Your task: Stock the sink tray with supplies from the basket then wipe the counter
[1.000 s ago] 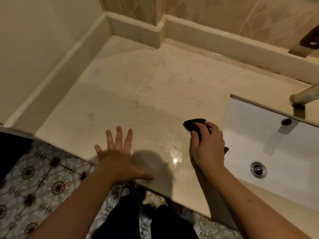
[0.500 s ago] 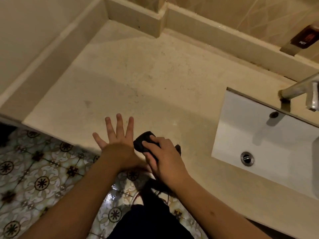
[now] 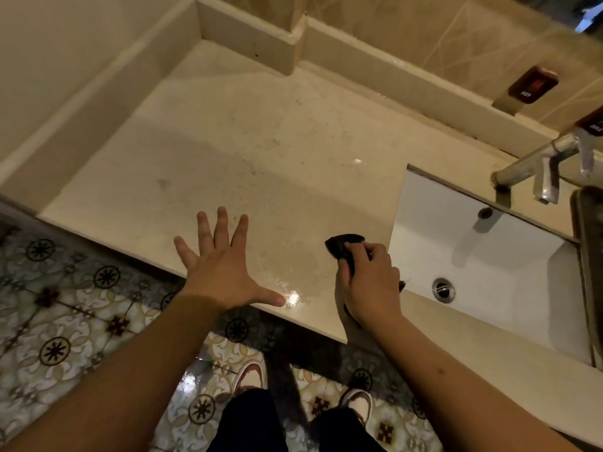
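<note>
On counter [image 3: 248, 151]: right hand [image 3: 370, 285] grips dark cloth [image 3: 342, 244]; left hand [image 3: 222, 269] splayed open.

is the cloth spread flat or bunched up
Bunched up. The dark cloth is wadded inside the right hand, with one crumpled end poking past the fingers onto the counter.
</note>
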`<state>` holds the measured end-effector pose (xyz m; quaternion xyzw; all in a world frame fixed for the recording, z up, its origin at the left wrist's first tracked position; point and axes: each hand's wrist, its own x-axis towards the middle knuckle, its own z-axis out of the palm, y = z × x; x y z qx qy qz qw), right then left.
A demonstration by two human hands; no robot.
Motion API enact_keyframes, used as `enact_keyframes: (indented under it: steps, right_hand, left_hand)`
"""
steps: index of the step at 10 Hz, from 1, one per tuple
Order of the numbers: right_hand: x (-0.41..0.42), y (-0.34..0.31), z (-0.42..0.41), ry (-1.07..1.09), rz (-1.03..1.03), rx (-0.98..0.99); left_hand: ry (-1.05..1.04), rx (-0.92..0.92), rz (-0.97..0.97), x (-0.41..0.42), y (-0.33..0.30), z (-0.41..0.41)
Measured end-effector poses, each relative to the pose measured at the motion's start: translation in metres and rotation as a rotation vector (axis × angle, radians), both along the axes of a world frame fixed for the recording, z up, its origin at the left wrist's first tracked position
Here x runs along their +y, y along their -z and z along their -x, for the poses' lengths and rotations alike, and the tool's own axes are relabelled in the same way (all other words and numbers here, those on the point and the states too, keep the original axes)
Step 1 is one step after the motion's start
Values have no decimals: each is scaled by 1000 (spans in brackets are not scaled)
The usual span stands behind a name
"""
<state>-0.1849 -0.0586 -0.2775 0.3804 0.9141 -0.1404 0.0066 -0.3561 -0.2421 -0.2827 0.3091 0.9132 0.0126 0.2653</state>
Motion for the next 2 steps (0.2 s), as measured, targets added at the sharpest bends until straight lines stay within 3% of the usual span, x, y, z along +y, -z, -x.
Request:
enact_keyframes:
  steps: [2]
  right_hand:
    - [32,-39,-30,-251,191,-32]
  left_hand:
    - [47,28,-177,4,-23,-36]
